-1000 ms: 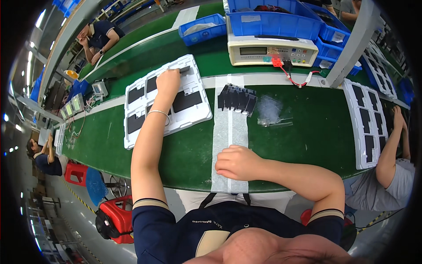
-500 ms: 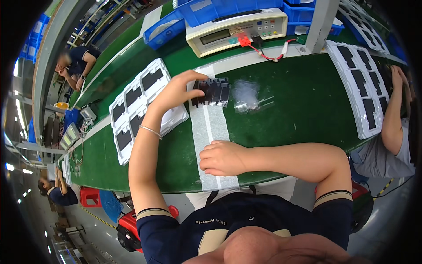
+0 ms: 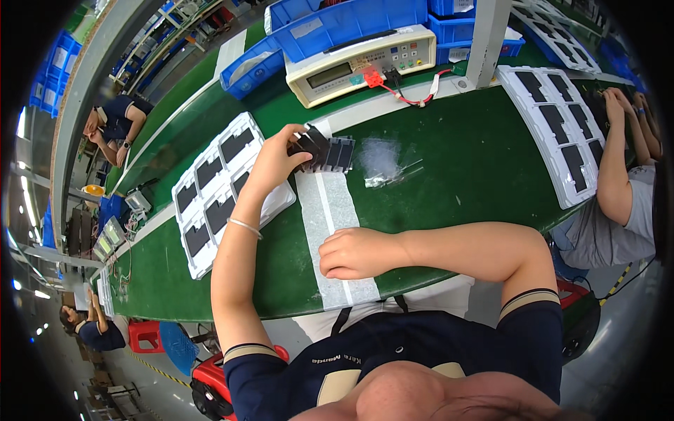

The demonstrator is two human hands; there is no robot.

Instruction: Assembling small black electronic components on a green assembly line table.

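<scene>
My left hand (image 3: 279,156) is closed, thumb and fingers pinching a thin, glossy black rectangular piece (image 3: 315,144) that is tilted up off the table. Right beside it, a stack or row of similar dark rectangular pieces with clear edges (image 3: 341,154) lies at the top of a white strip (image 3: 330,203). My right hand (image 3: 354,252) rests near the lower end of that strip, fingers curled in; whatever may be inside them is hidden. A small heap of clear plastic film (image 3: 382,160) lies right of the dark pieces.
At left, beneath my forearm, a white tray (image 3: 195,235) holds several black rectangles. Another such tray (image 3: 554,154) stands at right, near a co-worker's arm (image 3: 612,154). A bench meter (image 3: 358,69) with leads, blue bins (image 3: 344,31) and a grey post (image 3: 488,45) line the back.
My left hand has lifted and tilted a black piece from the others, which lie uncovered beside it. My right hand has stayed on the strip. The whole view has shifted slightly.
</scene>
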